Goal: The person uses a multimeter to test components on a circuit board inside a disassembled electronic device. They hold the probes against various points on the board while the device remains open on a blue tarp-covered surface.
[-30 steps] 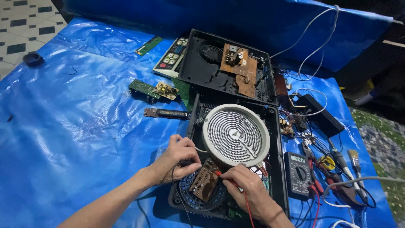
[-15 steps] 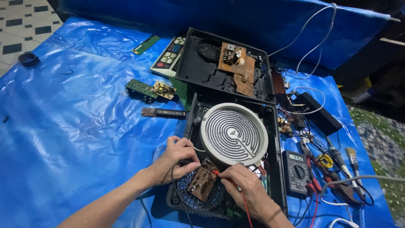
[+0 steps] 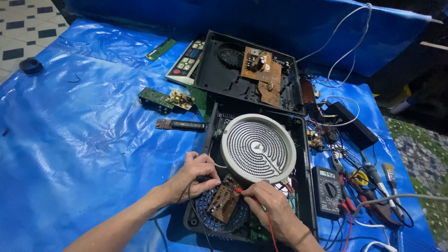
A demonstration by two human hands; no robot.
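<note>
From the head view, our left hand is pinched around a black probe and our right hand around a red probe, both tips on the small brown circuit board near the round heating coil. We should hold both tips steady and glance right at the multimeter.

Blue tarp, black casing, white spiral-grooved heating disc, brown circuit board, red probe.

Blue tarpaulin (crinkled) carries two opened black cooker casings, loose circuit boards, a multimeter.
</note>
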